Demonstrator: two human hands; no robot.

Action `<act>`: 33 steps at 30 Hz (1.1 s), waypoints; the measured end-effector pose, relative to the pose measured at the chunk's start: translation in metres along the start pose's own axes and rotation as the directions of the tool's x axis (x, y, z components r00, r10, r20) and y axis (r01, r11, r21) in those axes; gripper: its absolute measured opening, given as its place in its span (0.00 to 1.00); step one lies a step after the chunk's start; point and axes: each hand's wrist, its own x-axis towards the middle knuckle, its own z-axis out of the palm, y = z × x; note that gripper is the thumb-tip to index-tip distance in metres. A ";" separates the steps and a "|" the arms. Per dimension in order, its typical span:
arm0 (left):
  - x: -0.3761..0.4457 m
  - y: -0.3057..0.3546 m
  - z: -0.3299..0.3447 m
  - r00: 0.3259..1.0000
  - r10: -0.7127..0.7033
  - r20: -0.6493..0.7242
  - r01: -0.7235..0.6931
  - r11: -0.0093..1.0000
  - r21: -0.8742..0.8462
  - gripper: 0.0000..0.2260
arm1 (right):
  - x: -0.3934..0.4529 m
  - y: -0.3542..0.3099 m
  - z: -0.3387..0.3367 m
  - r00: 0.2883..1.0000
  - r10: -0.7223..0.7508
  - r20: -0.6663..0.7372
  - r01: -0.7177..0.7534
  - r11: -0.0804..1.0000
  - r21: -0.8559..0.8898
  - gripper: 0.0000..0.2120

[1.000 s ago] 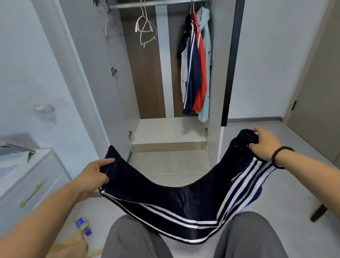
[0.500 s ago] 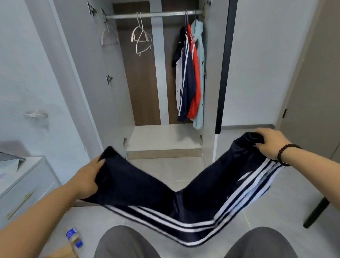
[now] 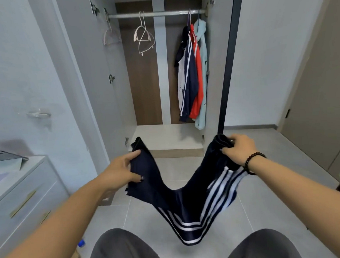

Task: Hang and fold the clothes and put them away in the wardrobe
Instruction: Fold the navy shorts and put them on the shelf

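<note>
The dark navy track pants with white side stripes (image 3: 188, 199) hang in a deep dip between two hands, in front of the open grey wardrobe (image 3: 165, 133) at 12 o'clock. The left hand (image 3: 120, 171) pinches one end with its fingers (image 3: 134, 153), and the right hand (image 3: 238, 149) grips the other end, bunched up. To fold them well, I think both ends should meet with the stripes lined up. Then the folded pants can go on the wardrobe floor.
</note>
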 end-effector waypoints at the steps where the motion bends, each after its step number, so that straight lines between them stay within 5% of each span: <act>1: -0.002 0.008 0.009 0.999 0.033 0.023 -0.032 0.998 -0.050 0.41 | -0.004 -0.010 0.004 1.000 0.001 0.015 -0.002 0.997 0.074 0.10; 7: -0.023 0.029 0.060 0.993 0.013 0.115 0.042 0.884 -0.465 0.43 | -0.046 -0.053 0.027 0.992 0.043 0.119 -0.093 0.885 0.457 0.14; 14: -0.060 0.004 0.123 0.985 -0.143 0.097 0.169 0.682 -0.712 0.10 | -0.093 -0.046 0.060 0.916 0.173 0.362 -0.369 0.718 0.590 0.11; 16: -0.069 -0.007 0.133 0.975 -0.173 0.140 0.218 0.603 -0.768 0.09 | -0.103 -0.040 0.066 0.885 0.206 0.418 -0.436 0.682 0.587 0.13; 22: -0.086 -0.029 0.154 0.968 -0.130 0.214 0.246 0.650 -0.719 0.17 | -0.124 -0.030 0.077 0.840 0.155 0.520 -0.465 0.700 0.542 0.14; 33: -0.092 -0.033 0.170 0.987 -0.162 -0.011 0.129 0.826 -0.548 0.22 | -0.126 -0.013 0.076 0.850 0.142 0.508 -0.451 0.695 0.560 0.07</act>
